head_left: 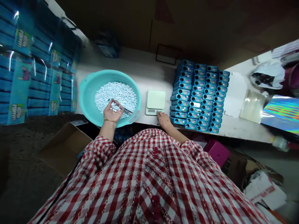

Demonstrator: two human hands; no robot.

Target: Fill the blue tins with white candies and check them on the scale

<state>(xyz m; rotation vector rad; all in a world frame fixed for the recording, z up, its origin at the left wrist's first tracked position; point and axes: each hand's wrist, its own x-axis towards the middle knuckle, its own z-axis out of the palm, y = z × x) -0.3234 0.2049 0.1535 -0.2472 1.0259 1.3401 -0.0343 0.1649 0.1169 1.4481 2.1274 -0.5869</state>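
Observation:
My left hand (113, 111) is cupped palm up over a turquoise plastic basin (87, 93), with a small heap of white candies (115, 107) in the palm. Many more loose white candies (114, 90) cover the basin's bottom. Beside my left fingers, a metal scoop (127, 111) rests among them, partly hidden by the hand. My right hand (163, 119) touches the front right corner of a pale kitchen scale (156, 99), fingers stretched forward. Nothing lies on the scale's plate. Its small display is too blurred to read.
Several rows of blue boxes with dark round openings (198, 96) stand right of the scale. Wrapped blue packs (39, 68) are stacked at the left. A large brown panel (149, 25) overhangs the table's back. An open cardboard box (67, 143) sits below, and a plastic bag (268, 73) lies far right.

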